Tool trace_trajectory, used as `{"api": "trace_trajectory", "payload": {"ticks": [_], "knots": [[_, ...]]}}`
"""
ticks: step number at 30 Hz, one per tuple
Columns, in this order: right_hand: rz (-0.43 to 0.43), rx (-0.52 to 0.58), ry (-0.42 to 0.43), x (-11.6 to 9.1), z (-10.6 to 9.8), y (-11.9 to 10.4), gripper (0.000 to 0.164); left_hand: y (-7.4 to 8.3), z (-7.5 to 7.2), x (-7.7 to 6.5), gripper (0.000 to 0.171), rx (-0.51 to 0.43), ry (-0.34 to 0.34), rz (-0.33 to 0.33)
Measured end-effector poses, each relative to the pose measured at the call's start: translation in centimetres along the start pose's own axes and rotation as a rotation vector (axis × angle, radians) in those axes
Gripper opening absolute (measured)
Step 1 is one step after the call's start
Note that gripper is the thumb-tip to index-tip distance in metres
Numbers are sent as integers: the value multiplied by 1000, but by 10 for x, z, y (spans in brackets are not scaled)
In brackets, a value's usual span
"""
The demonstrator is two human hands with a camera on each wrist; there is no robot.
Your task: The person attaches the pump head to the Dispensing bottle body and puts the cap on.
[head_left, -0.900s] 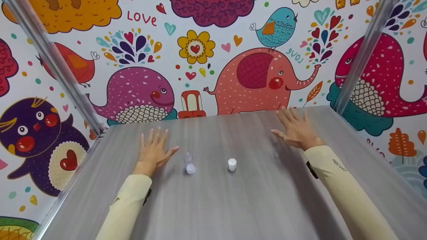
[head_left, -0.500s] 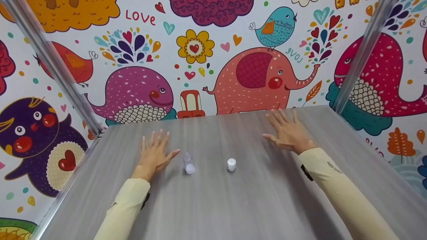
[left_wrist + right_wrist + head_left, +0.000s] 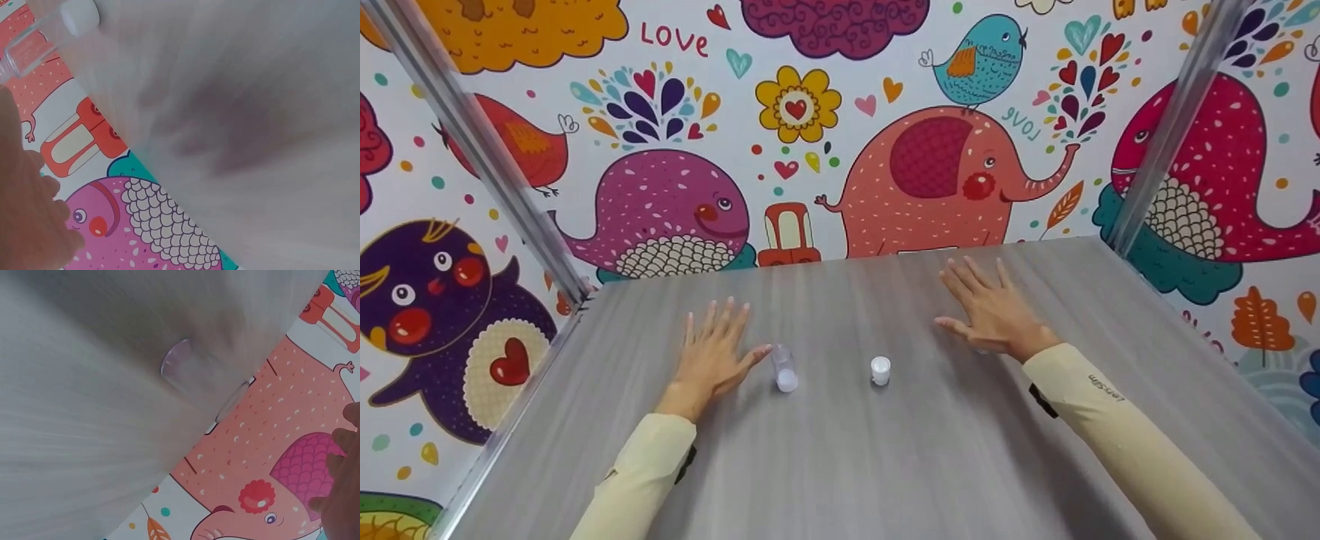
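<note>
Near the middle of the table stands a small clear bottle (image 3: 784, 369) with a whitish lower end. My left hand (image 3: 711, 367) hovers to its left with fingers spread, and the thumb tip overlaps the bottle's upper part in the head view. In the left wrist view the bottle (image 3: 42, 42) shows its narrow neck close to the hand (image 3: 34, 202). A small white cap-like piece (image 3: 880, 370) stands between the hands. My right hand (image 3: 994, 315) is spread over the table, holding nothing. Below it, the right wrist view shows a clear hollow cylinder (image 3: 205, 382), mostly hidden in the head view.
The grey wood-grain table (image 3: 840, 465) meets a wall (image 3: 825, 75) printed with cartoon animals at its far edge. Metal posts (image 3: 487, 150) rise at the left and right far corners.
My right hand has moved leftward and nearer to me. My left hand has shifted slightly nearer and to the right, its thumb now overlapping the bottle. The objects have stayed put.
</note>
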State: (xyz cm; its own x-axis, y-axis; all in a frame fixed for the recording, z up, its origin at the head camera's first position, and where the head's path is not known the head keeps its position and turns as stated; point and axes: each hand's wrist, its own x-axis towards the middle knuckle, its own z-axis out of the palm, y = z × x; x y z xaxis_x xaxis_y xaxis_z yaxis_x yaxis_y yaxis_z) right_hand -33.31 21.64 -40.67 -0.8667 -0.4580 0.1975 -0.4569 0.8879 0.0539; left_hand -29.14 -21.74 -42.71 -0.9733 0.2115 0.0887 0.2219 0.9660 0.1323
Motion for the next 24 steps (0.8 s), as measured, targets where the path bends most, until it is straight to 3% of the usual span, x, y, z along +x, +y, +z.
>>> {"api": "trace_trajectory", "payload": {"ticks": [16,24], "knots": [[-86,47,3,-3,5,-20,83,11,9,-12,91,-60,-12,40],[-130,95,-2,-4,11,-35,84,18,17,-19,97,-148,-44,6]]}}
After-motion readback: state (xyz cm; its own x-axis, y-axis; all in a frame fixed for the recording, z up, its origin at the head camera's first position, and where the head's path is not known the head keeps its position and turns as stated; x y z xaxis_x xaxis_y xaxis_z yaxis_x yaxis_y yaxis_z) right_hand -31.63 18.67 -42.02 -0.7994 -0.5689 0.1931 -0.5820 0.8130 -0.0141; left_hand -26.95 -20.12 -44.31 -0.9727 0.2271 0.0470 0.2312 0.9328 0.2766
